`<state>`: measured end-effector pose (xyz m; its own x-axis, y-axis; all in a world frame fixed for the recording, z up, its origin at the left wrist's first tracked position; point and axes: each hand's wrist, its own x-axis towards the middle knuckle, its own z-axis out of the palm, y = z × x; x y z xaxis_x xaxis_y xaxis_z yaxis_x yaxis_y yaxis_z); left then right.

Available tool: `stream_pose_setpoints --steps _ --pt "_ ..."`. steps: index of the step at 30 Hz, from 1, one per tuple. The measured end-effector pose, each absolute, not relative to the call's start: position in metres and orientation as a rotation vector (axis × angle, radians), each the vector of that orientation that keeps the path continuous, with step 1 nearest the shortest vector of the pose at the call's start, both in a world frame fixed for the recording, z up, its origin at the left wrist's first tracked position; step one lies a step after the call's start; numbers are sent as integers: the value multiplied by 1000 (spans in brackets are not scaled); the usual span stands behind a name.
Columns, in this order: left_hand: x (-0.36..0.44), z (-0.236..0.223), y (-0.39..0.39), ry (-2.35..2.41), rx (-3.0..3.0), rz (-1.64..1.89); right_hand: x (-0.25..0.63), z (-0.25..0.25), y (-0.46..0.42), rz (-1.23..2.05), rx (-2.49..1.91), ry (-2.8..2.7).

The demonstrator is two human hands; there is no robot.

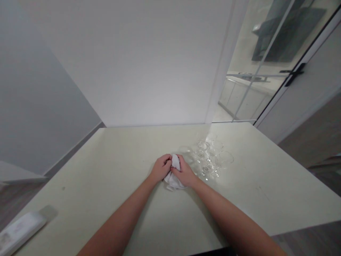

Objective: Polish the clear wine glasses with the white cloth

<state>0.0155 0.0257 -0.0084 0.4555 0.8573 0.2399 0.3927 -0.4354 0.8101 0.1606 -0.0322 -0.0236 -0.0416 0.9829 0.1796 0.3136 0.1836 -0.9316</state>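
Both my hands meet over the middle of a pale table. My left hand is curled closed against a bunched white cloth. My right hand grips the same cloth from the right, fingers wrapped round it. Whether anything is wrapped inside the cloth is hidden. Just right of my hands stands a cluster of several clear stemmed glasses.
A white flat device lies at the table's near left edge. A white wall stands behind the table. At the right are a glass sliding door and a dark handle. The table's right edge drops to a grey floor.
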Motion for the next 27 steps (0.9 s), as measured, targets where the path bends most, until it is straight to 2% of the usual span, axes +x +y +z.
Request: stream_pose_setpoints --steps 6,10,13,15,21,27 --pt "14 -9 23 958 1950 901 161 -23 -30 952 -1251 -1518" --pt "14 -2 16 1045 2115 1023 162 -24 -27 929 -1307 -1535" --pt "25 27 10 1046 2232 1254 162 -26 -26 899 -1275 -1592" --pt "41 57 9 942 2360 1247 161 -26 -26 887 -1251 -1625" --pt "110 142 36 730 2976 561 162 -25 -27 812 -1357 -1674" --pt "144 151 59 708 3117 17 162 -26 -26 810 -1354 -1695"
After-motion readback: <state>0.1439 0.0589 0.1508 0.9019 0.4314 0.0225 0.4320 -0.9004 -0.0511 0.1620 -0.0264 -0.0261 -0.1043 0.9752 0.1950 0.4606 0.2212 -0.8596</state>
